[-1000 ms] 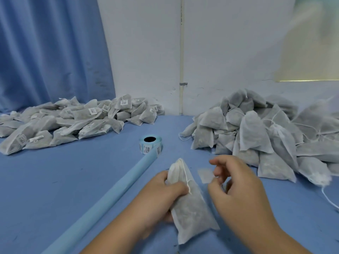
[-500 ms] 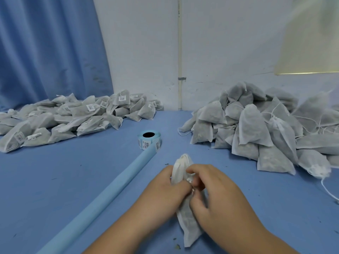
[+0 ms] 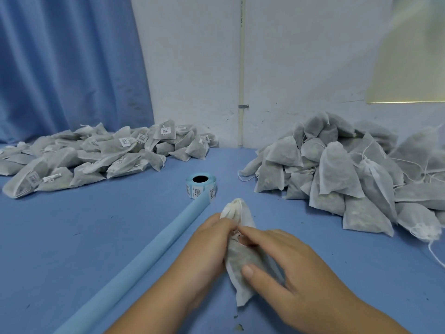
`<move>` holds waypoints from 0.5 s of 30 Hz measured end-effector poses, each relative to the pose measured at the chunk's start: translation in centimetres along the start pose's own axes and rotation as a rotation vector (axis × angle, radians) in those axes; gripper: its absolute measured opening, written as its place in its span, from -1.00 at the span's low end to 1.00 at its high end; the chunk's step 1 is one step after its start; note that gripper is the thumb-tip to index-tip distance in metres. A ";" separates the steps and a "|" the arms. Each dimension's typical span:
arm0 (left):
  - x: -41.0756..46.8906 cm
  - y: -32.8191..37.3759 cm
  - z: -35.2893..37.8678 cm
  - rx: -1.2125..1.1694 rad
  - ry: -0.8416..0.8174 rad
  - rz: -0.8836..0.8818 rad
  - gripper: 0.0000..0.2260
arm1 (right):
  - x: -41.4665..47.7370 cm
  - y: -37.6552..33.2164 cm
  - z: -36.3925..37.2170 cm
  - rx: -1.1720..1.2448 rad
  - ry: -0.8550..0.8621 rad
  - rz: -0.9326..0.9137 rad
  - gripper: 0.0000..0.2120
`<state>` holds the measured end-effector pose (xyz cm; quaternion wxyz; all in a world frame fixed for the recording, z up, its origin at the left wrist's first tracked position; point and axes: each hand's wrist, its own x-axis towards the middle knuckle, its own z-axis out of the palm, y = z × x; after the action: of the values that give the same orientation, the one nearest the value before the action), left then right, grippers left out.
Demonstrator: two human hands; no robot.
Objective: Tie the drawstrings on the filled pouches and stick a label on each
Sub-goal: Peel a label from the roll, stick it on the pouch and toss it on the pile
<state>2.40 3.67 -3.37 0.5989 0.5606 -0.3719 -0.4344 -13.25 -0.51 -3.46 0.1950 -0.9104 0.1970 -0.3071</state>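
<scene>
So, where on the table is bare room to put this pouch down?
Widest bare table lies left of the blue tube, in front of the labelled pile. A smaller patch lies right of the right hand and pouch, before the unlabelled pile. A strip runs between label roll and that pile. Crowded: both piles along the wall.

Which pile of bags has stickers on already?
The left pile, by the curtain. It shows white barcode labels on many bags; the right pile shows none.
</scene>
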 end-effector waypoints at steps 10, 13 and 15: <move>-1.0 0.1 0.4 0.007 -0.246 0.048 -0.58 | 0.8 1.1 0.1 0.778 0.209 0.506 -0.70; -1.1 0.2 0.3 0.085 -0.253 0.041 -0.59 | 0.6 1.4 -0.2 0.893 0.176 0.583 -0.74; -0.9 0.4 0.1 0.052 -0.241 0.016 -0.63 | 0.6 1.6 0.0 0.957 0.215 0.615 -0.78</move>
<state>2.06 4.47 -2.97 0.5387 0.5166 -0.4567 -0.4841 -13.18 -2.17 -3.89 0.6442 -0.5854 0.3103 -0.3820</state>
